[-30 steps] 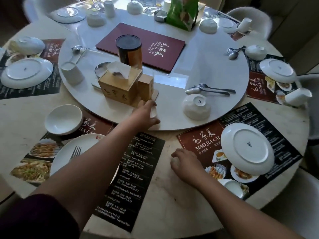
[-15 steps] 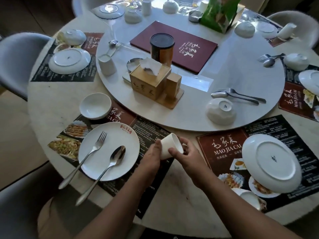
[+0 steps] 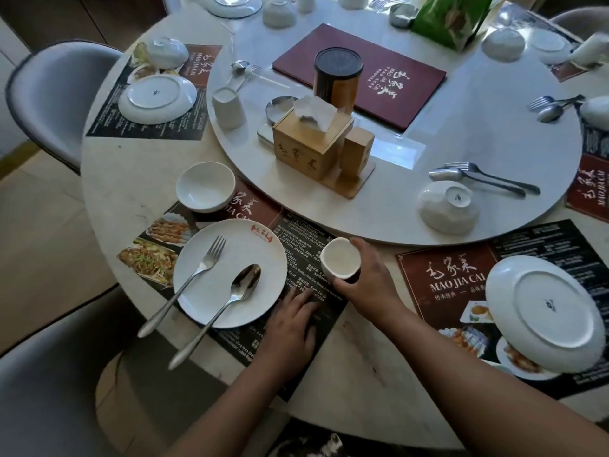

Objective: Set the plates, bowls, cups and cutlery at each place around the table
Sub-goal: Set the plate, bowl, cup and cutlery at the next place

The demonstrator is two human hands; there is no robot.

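My right hand (image 3: 369, 282) grips a small white cup (image 3: 340, 257), mouth up, on the dark placemat (image 3: 303, 232) right of the near-left white plate (image 3: 250, 245). A fork (image 3: 197, 272) and a spoon (image 3: 237, 291) lie across that plate, and an upright bowl (image 3: 206, 186) stands behind it. My left hand (image 3: 291, 328) rests flat on the placemat just below the cup. At the near-right place an upturned plate (image 3: 543, 311) lies on its mat. On the turntable (image 3: 395, 206) sit an upturned bowl (image 3: 448, 206) and a fork-and-spoon pair (image 3: 481, 178).
A wooden tissue box (image 3: 311, 143), dark canister (image 3: 337, 79), red menu (image 3: 395, 77) and another cup (image 3: 228, 107) stand on the turntable. Upturned plates and bowls sit at the left (image 3: 157, 98) and far places. Grey chairs (image 3: 49, 97) ring the table.
The cup came off the turntable edge in my left hand, passed to my right, was turned mouth up and now stands on the placemat. My left hand dropped flat onto the mat.
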